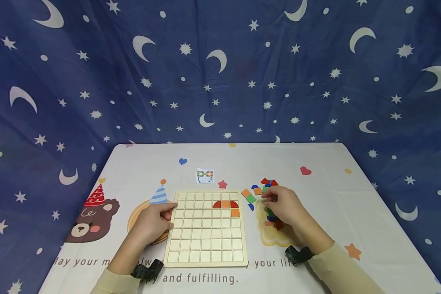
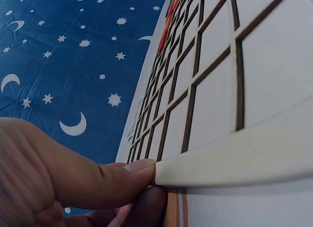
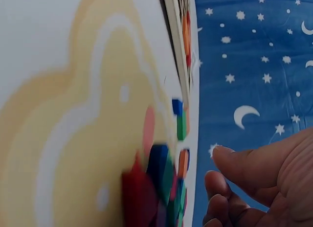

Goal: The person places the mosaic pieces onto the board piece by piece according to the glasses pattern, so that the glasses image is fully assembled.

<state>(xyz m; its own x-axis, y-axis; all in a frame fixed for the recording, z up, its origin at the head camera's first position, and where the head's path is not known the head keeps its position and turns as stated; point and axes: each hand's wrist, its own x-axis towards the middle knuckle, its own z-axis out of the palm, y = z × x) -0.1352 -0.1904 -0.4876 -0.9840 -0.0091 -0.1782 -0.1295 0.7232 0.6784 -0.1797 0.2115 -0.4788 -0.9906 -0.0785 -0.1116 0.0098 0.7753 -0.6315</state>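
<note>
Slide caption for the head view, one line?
Left hand grips the gridded board; right hand hovers by loose colored pieces.

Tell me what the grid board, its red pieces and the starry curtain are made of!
Grid board: probably matte wood, pale with browned cell edges. Red pieces: smooth painted wood or plastic; even colour leaves it open. Starry curtain: likely matte cloth; it creases.

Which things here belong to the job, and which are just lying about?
Likely in use:
pale wooden grid board, pinched by the left hand
red and orange pieces set in it
loose red, blue, green, orange pieces by the right hand
small white patterned card

Just around:
white cartoon-print tablecloth
blue starry cloth backdrop
</note>
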